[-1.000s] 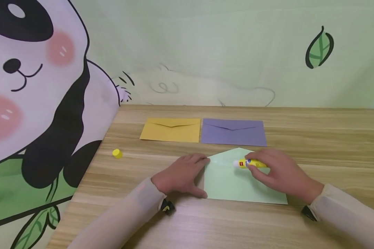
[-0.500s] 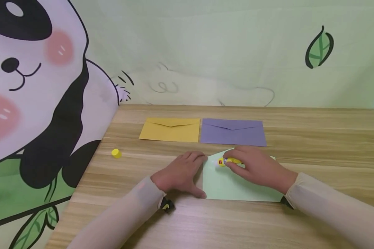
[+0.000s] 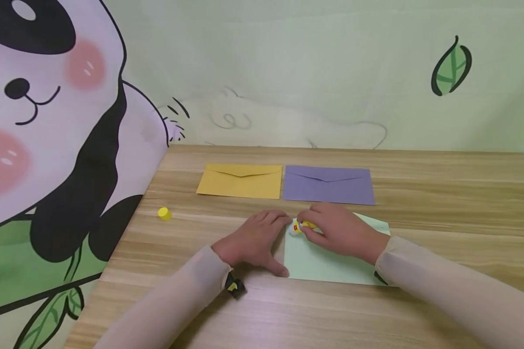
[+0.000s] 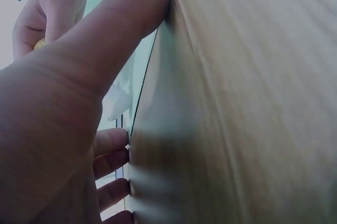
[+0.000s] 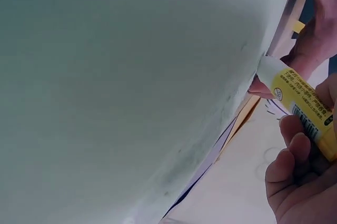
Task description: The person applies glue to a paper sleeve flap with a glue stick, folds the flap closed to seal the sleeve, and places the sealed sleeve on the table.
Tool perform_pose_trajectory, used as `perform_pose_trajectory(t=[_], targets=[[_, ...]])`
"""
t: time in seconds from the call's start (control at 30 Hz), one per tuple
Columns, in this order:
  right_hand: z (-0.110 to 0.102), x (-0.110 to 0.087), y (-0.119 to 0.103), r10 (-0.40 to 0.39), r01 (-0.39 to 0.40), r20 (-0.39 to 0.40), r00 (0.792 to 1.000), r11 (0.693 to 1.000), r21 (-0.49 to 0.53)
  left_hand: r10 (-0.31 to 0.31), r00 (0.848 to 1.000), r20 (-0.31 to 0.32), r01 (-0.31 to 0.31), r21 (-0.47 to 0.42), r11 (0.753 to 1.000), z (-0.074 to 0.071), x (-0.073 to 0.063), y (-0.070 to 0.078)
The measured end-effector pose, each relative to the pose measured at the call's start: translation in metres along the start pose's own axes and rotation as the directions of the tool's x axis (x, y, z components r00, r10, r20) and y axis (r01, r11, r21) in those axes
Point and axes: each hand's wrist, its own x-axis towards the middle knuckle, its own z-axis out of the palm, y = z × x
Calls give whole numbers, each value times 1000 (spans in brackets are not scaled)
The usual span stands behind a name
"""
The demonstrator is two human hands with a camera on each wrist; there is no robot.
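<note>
The right hand (image 3: 340,230) is grasping the glue stick (image 3: 296,227) between thumb and fingers, and its white tip is meeting the far left corner of the green envelope (image 3: 327,264), which is lying on the table (image 3: 454,194). The left hand (image 3: 253,242) is gripping nothing; it is spreading its fingers and resting at the envelope's left edge, thumb by the near corner, fingertips by the far one, just beside the tip. The yellow cap (image 3: 164,214) is standing well apart to the left, while the yellow envelope (image 3: 240,182) and the purple envelope (image 3: 329,186) are lying side by side behind. In the right wrist view a pale band (image 5: 200,145), probably glue, is running along the green paper's edge. The stick is looking light and stiff, its smooth barrel perhaps a little slippery, its soft tip likely to smear or crumble under force, so the barrel is offering the better hold. The envelope is seeming light, thin and easily creased; its dry edges are suiting flat fingertips better than a pinch on the band.
</note>
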Motion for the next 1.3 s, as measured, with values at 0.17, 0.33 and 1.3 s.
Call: perform_pose_trajectory(t=[0.17, 0.33, 1.3], targets=[[2, 5, -1, 8, -8, 4, 1000, 1000, -12, -6, 1000, 3, 6, 10, 1000, -1, 2, 0], [4, 10, 1, 25, -25, 19, 999, 1000, -12, -9, 1000, -4, 9, 19, 1000, -1, 2, 1], [-10, 13, 6, 79, -74, 180, 980, 997, -34, -21, 1000, 11, 21, 47, 999, -5, 5, 4]])
